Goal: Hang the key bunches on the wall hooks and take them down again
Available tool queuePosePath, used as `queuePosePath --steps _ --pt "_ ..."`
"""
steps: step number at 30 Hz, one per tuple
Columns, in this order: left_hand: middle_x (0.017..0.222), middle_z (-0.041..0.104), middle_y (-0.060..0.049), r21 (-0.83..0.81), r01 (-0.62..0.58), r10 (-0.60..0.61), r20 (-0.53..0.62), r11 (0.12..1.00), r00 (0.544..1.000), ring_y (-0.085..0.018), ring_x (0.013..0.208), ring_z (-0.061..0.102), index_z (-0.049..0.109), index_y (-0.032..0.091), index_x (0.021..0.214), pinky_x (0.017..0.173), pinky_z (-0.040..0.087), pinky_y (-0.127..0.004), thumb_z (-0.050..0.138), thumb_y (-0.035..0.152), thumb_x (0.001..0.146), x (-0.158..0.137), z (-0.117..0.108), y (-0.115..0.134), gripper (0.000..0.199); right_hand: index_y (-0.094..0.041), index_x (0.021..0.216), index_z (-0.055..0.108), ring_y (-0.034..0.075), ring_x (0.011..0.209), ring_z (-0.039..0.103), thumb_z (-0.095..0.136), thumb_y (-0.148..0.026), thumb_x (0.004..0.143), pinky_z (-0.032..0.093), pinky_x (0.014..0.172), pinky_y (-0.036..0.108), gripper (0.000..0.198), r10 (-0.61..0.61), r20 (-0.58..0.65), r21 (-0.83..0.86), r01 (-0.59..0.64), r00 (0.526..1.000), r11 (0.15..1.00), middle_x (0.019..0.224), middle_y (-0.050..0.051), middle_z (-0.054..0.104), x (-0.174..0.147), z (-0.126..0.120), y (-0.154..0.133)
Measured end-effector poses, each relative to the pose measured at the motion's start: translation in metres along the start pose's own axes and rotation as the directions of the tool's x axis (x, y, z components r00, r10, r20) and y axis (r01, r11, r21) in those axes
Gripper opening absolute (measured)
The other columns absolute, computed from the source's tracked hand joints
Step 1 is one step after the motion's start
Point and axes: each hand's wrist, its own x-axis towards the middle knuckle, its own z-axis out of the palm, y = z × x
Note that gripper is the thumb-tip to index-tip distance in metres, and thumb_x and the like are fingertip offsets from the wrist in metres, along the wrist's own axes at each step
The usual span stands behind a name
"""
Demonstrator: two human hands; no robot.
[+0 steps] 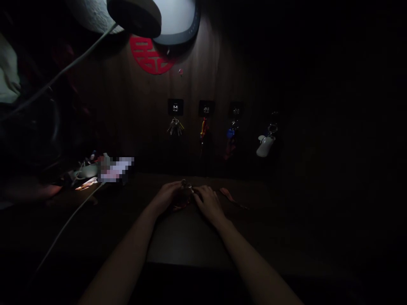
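In dim light both my hands meet over the dark tabletop. My left hand (167,195) is closed, its fingertips at a small shiny metal ring (188,186). From the other side my right hand (208,202) closes on a small metal piece by the same ring; whether it is a key I cannot tell. A reddish cord (181,207) lies curled under the hands. More of a red strap (226,194) trails out to the right of my right hand.
On the wooden panel hang a bunch of keys (175,127), a red and yellow key strap (203,128), a blue key fob (230,133) and a white fob (266,145). A lit phone (116,170) and a white cable (68,222) are on the left. A lamp (136,17) hangs above.
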Motion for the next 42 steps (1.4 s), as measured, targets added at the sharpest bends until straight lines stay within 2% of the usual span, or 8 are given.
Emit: queuePosePath --steps 9,17,21,28,30,35,38,42 --pt "0.101 0.068 -0.012 -0.096 0.113 -0.102 0.111 0.989 0.988 -0.019 0.09 0.064 0.067 0.012 0.097 0.083 0.045 -0.029 0.064 0.022 0.074 -0.004 0.006 0.005 0.026 -0.021 0.108 0.052 0.02 0.098 0.056 0.05 -0.025 0.081 0.039 0.087 0.037 0.027 -0.05 -0.161 0.183 0.08 0.986 0.98 0.105 0.006 0.062 0.002 -0.001 -0.006" --pt "0.101 0.068 -0.01 -0.091 0.201 -0.19 0.117 0.975 0.975 -0.019 0.09 0.064 0.067 0.016 0.095 0.072 0.046 -0.025 0.066 0.022 0.07 -0.006 0.007 0.006 0.025 -0.02 0.085 0.056 0.018 0.082 0.058 0.044 -0.021 0.085 0.041 0.076 0.032 0.012 -0.078 -0.201 0.197 0.118 0.977 0.973 0.083 0.004 0.064 0.003 -0.002 -0.004" --pt "0.09 0.069 -0.007 -0.084 0.217 -0.209 0.093 0.973 0.973 -0.016 0.079 0.064 0.066 0.017 0.091 0.066 0.046 -0.024 0.062 0.029 0.074 -0.007 0.008 0.006 0.021 -0.02 0.086 0.057 0.019 0.084 0.056 0.044 -0.021 0.086 0.042 0.077 0.032 0.013 -0.184 -0.172 0.168 0.213 0.968 0.962 0.086 0.005 0.063 0.001 -0.002 -0.006" --pt "0.082 0.066 -0.003 -0.033 0.184 -0.185 -0.031 0.982 0.982 -0.011 0.066 0.06 0.063 0.019 0.093 0.06 0.044 -0.022 0.069 0.033 0.07 -0.006 0.007 0.004 0.028 -0.022 0.098 0.056 0.019 0.091 0.052 0.042 -0.015 0.083 0.041 0.083 0.033 0.021 -0.373 0.012 0.124 0.369 0.928 0.921 0.095 0.006 0.061 -0.005 -0.006 -0.019" --pt "0.077 0.065 -0.002 -0.051 0.143 -0.146 -0.068 0.988 0.987 -0.009 0.065 0.059 0.063 0.016 0.09 0.062 0.044 -0.021 0.073 0.029 0.066 -0.004 0.008 0.004 0.028 -0.021 0.093 0.056 0.019 0.087 0.052 0.042 -0.015 0.082 0.042 0.08 0.033 0.019 -0.317 -0.045 0.14 0.321 0.947 0.937 0.09 0.006 0.06 -0.004 -0.004 -0.018" --pt "0.078 0.063 -0.001 -0.115 0.076 -0.08 -0.025 0.99 0.997 -0.009 0.07 0.059 0.064 0.014 0.082 0.07 0.045 -0.022 0.076 0.025 0.062 -0.004 0.011 0.005 0.026 -0.019 0.097 0.053 0.021 0.095 0.052 0.05 -0.022 0.075 0.042 0.084 0.035 0.022 0.048 -0.211 0.271 0.011 0.976 0.963 0.098 0.008 0.057 0.006 0.01 -0.004" --pt "0.081 0.064 -0.002 -0.144 0.084 -0.078 0.05 0.986 0.996 -0.009 0.072 0.06 0.063 0.013 0.083 0.073 0.045 -0.023 0.076 0.023 0.063 -0.006 0.012 0.006 0.025 -0.02 0.103 0.053 0.021 0.101 0.051 0.057 -0.027 0.07 0.04 0.089 0.036 0.034 0.081 -0.103 0.373 -0.037 0.991 0.927 0.107 0.007 0.055 0.008 0.019 0.001" --pt "0.08 0.065 -0.001 -0.211 0.076 -0.06 0.079 0.975 0.995 -0.01 0.072 0.06 0.062 0.015 0.083 0.073 0.045 -0.023 0.074 0.02 0.065 -0.008 0.012 0.009 0.023 -0.02 0.082 0.057 0.018 0.086 0.056 0.055 -0.024 0.067 0.044 0.079 0.033 0.015 0.07 0.04 0.446 -0.08 0.997 0.891 0.087 0.002 0.059 0.01 0.022 -0.001"
